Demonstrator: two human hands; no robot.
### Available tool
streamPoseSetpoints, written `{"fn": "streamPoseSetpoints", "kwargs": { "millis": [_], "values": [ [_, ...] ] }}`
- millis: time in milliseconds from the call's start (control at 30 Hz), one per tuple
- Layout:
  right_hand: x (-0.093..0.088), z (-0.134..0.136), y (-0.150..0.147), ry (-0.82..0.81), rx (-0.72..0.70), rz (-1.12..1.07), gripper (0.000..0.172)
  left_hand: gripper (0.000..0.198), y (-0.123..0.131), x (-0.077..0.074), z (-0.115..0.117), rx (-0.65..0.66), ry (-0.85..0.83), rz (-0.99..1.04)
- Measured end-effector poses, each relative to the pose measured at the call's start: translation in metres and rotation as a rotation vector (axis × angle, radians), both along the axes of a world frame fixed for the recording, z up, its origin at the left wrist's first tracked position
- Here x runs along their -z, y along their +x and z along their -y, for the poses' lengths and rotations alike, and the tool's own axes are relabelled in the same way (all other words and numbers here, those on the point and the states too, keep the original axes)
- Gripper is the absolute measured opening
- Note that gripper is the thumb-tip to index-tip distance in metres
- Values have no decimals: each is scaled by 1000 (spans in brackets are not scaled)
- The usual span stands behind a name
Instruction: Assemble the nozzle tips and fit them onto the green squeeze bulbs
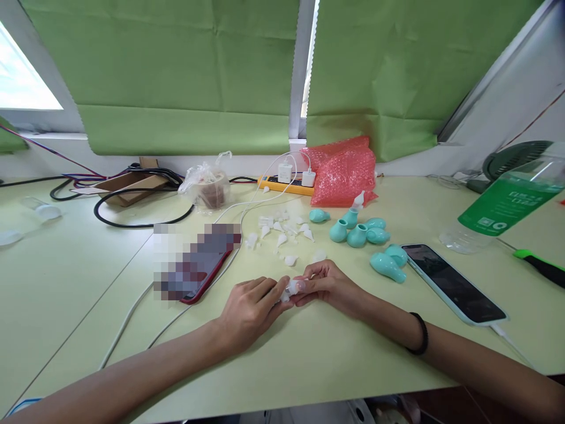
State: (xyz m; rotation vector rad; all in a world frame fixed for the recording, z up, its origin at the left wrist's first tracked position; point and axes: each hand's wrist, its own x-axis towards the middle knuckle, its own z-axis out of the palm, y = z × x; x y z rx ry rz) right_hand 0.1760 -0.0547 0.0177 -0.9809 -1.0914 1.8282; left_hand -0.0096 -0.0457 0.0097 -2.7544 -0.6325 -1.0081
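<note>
My left hand (249, 309) and my right hand (329, 285) meet near the table's front, both pinched on one small clear plastic nozzle piece (291, 288) held between their fingertips. Just behind my hands lie several loose clear plastic tips (282, 232). To the right of those stand and lie several teal rubber bulbs (364, 234), one fitted with a clear tip (358, 200). A black band circles my right wrist.
A red-cased phone (198, 265) lies left of my hands with a white cable. Another phone (452, 282) lies right, plugged in. Behind are a pink bubble-wrap bag (344, 171), a yellow power strip (286, 184), a bagged tape roll (207, 188), and a green bottle (507, 200).
</note>
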Motion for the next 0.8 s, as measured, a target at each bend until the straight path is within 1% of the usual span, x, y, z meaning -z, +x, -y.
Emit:
{"fn": "streamPoseSetpoints", "kwargs": {
  "millis": [167,300,433,500,567,633,700,800],
  "values": [
    [-1,0,-1,0,4,-9,17,26,0,2,1,-16,-29,28],
    [-3,2,-3,37,50,-4,17,27,1,2,2,-26,-122,63],
    [-9,9,-7,197,145,92,18,29,2,-1,2,-37,-314,98],
    [-15,12,-8,291,207,148,18,36,2,-3,2,-52,-388,133],
    [-24,12,-5,381,306,197,16,49,1,-4,2,-49,-441,190],
    [-39,9,3,504,454,248,13,58,-1,-6,3,-29,-488,239],
    [-56,1,15,672,630,314,10,56,-2,-7,3,-5,-543,265],
    [-81,-20,39,929,836,510,9,42,-3,-8,2,-7,-639,265]
  ]
}}
